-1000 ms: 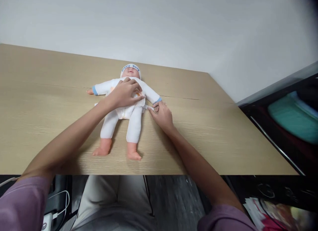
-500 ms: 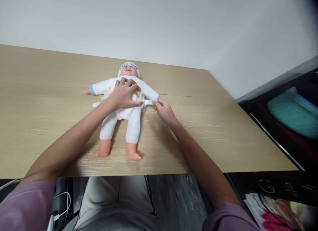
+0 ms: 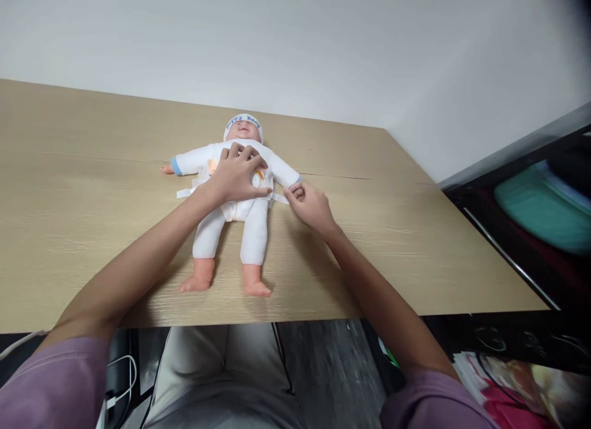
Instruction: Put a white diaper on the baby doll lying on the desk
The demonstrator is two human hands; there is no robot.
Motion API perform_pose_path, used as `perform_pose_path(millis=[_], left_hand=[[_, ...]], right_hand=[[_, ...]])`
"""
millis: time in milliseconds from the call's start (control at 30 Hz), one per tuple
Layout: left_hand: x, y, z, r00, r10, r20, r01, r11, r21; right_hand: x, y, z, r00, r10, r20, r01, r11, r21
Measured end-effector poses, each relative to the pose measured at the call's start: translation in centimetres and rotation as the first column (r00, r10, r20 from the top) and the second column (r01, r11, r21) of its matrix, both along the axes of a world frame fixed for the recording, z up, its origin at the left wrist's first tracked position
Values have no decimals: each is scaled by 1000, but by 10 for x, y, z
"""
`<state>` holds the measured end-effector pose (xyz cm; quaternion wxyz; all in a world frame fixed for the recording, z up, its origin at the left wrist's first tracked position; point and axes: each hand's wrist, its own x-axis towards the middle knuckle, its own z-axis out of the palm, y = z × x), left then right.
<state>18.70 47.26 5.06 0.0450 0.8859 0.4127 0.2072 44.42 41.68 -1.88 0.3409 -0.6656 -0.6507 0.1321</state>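
Resting the left hand (image 3: 237, 176) across the belly of a doll (image 3: 255, 229), over the front of the diaper (image 3: 236, 212), with fingers spread and bent and with the thumb out toward the right. Pinching the outer end of a white tab (image 3: 279, 198) in the right hand (image 3: 312, 204), beside the diaper. Very near the doll's sleeve cuff (image 3: 295, 181) there, perhaps touching it, though hard to tell from this angle. Leaning over the doll, laid face up on the table (image 3: 392, 232), with its cap (image 3: 243, 120) toward the wall (image 3: 231, 47) and its feet (image 3: 257, 282) toward the near edge. Showing a second tab (image 3: 184, 193) beside the left forearm, unheld.
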Motion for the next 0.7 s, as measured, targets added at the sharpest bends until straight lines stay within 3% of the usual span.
perform_pose_path(millis=[133, 367, 500, 600, 700], left_hand=[[0, 0, 0, 1000, 8, 3, -8, 1000, 1], [0, -2, 3, 1000, 21, -3, -21, 1000, 1], [0, -1, 2, 1000, 28, -5, -28, 1000, 1], [1, 0, 0, 1000, 24, -4, -24, 1000, 10], [1, 0, -1, 1000, 27, -4, -27, 999, 29]], right_hand=[[4, -3, -11, 995, -28, 91, 31, 999, -29], [7, 9, -13, 998, -31, 51, 40, 982, -182], [9, 8, -4, 979, 105, -175, -132, 980, -148], [0, 15, 9, 891, 207, -404, -257, 964, -72], [-24, 34, 23, 846, 276, -457, -320, 947, -22]])
